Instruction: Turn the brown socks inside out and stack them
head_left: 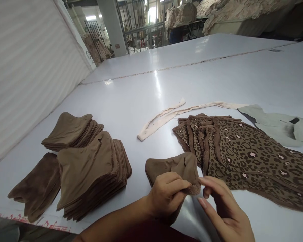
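Observation:
A small brown fleece piece (172, 166) lies at the table's near edge, its right corner lifted. My left hand (166, 195) pinches that corner between thumb and fingers. My right hand (224, 205) is beside it, thumb and forefinger closed on the same fuzzy edge, the other fingers loosely spread. Just right of the piece lies a pile of leopard-print fabric pieces (244, 154).
Two stacks of brown cut pieces (93, 168) (72, 131) and a darker loose piece (37, 186) sit to the left. A cream fabric strip (166, 116) and pale grey-green pieces (275, 124) lie beyond. The white table (192, 74) stretches far back; a ribbed white wall (27, 67) stands at left.

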{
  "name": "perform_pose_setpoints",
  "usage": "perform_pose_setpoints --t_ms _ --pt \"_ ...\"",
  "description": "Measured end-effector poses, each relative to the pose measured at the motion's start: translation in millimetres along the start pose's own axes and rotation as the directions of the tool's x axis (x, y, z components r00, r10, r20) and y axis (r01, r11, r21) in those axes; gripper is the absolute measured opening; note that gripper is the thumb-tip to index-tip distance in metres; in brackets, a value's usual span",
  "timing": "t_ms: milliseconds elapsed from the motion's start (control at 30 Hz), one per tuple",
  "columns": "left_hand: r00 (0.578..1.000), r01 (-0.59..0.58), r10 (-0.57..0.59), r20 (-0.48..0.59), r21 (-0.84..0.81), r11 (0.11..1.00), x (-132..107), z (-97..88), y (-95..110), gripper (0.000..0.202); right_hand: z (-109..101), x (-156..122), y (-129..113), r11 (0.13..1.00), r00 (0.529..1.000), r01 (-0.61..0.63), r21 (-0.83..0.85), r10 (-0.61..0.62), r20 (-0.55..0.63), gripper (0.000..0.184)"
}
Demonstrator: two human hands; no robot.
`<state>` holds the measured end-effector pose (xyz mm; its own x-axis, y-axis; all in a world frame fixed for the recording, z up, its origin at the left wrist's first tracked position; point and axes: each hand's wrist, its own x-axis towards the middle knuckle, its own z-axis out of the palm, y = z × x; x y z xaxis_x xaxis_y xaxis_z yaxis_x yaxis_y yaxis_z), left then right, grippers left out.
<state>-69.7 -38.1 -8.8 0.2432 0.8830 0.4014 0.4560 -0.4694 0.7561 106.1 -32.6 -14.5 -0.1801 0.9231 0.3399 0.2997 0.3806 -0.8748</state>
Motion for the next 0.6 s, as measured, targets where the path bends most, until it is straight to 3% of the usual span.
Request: perform_pose_setpoints --t_ms 133,267,400,600 --pt "0.998 -0.033 0.026 0.055 0.131 0.991 -2.6 -1.1 0.7 0.027 -5.9 7.5 1.0 0.925 0.945 0.325 -0.196 -0.308 0.113 0.021" --pt "0.999 -0.052 0.052 0.005 0.219 0.974 -5.1 0.1 1.2 0.024 -4.6 5.7 2.9 0.819 0.854 0.513 -0.255 -0.517 0.057 0.037" --pt "0.994 -0.105 0.112 -0.005 0.31 0.945 -7.5 2.0 -2.9 0.027 -4.6 0.8 0.9 0.798 0.834 0.524 -0.3 -0.552 -0.013 0.045" --pt "0.967 -0.158 0.209 -0.146 0.299 0.941 -9.2 -0.2 -7.4 0.024 -7.6 0.1 1.4 0.802 0.846 0.505 -0.317 -0.533 -0.001 0.039"
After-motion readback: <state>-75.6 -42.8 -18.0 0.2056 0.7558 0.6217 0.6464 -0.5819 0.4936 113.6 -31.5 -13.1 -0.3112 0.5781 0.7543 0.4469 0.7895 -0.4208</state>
